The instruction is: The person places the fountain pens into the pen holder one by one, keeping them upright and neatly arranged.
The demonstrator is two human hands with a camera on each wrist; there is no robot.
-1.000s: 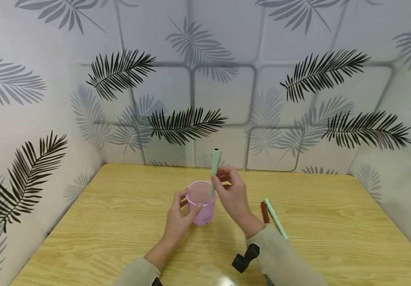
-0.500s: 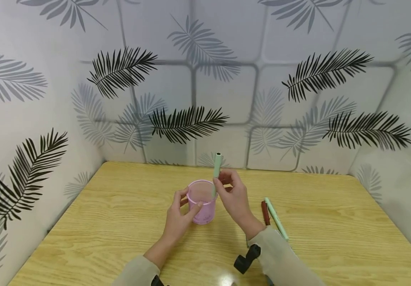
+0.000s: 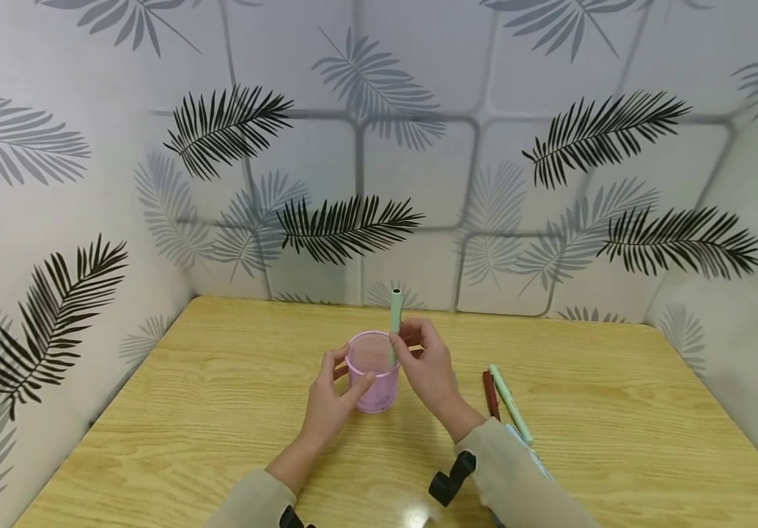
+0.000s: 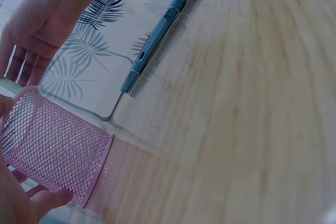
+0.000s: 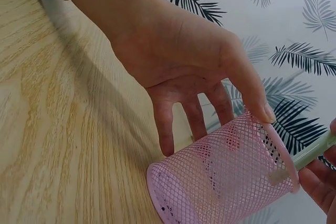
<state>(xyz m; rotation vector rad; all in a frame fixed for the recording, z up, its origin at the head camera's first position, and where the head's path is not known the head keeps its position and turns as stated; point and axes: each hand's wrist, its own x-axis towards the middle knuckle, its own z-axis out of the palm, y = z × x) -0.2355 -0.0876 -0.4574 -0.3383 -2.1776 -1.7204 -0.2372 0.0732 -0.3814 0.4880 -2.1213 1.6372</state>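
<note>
Sitting at a big wooden table [image 3: 221, 433], I am looking down at my two hands. Walls with leaf pictures [image 3: 550, 147] are standing around the table on three sides.

I am counting one pink cup [image 3: 371, 374], one light green pen [image 3: 395, 323] in my hand, and two more pens lying on the table.

My left hand [image 3: 328, 400] is holding the pink cup. My thumb and fingers are curling around its side, with the thumb tip touching the rim. My right hand [image 3: 427, 367] is pinching the light green pen between thumb and fingers. The pen is standing almost straight up, and its bottom end is going down inside the cup, just past the rim. Its top is sticking up above my fingers.

The pink cup is standing upright near the middle of the table, between my two hands. It is made of mesh with lots of tiny holes, so I am seeing through its side. It has a smooth band at the top and at the bottom.

To the right of my right hand, a dark red pen [image 3: 490, 392] and another green pen [image 3: 509, 403] are lying side by side on the table, just beside each other. My right sleeve [image 3: 517, 477] is covering their near ends. They are lying well apart from the cup, and my right hand is between them and it.
</note>
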